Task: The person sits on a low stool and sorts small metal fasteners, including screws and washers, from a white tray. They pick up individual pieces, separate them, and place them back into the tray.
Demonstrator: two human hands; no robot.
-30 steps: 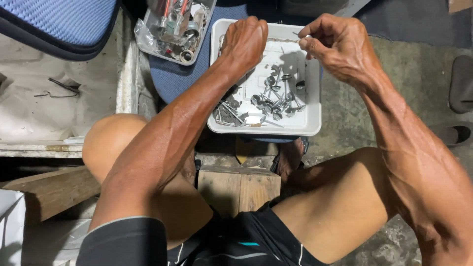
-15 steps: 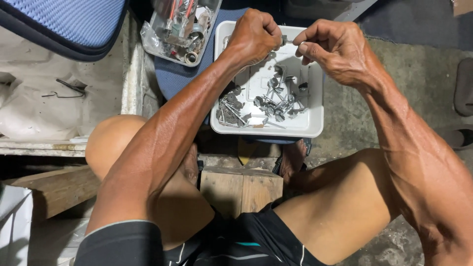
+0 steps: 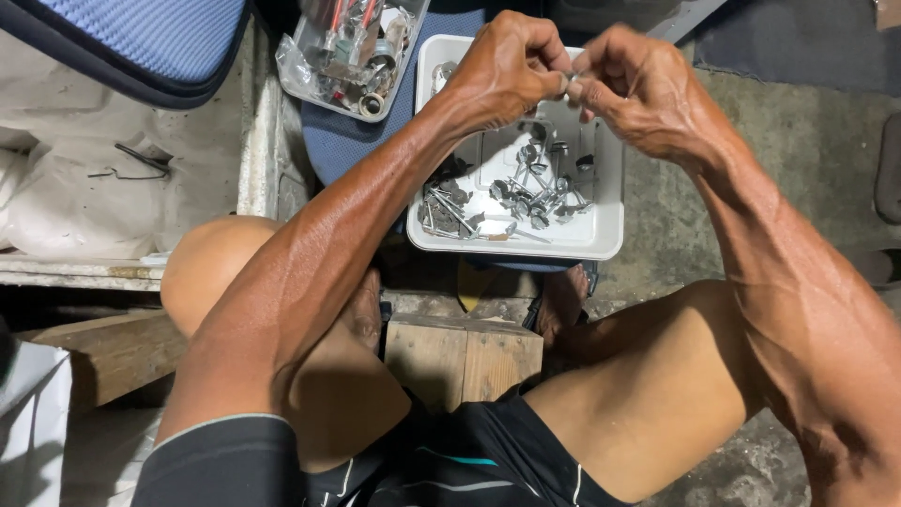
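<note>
Above the white tray [image 3: 601, 246] of screws [image 3: 526, 192], both hands, left [image 3: 502, 70] and right [image 3: 643, 89], pinch one small metal part between fingertips, many screws remaining.

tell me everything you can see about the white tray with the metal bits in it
The white rectangular plastic tray has a raised rim and rounded corners. It lies flat on a blue surface, just beyond the person's knees. Its floor holds a loose scatter of small grey metal screws and fittings, heaped mostly toward the near side. The left hand and right hand meet above its far edge, hiding that part; neither is seen touching it.
</note>
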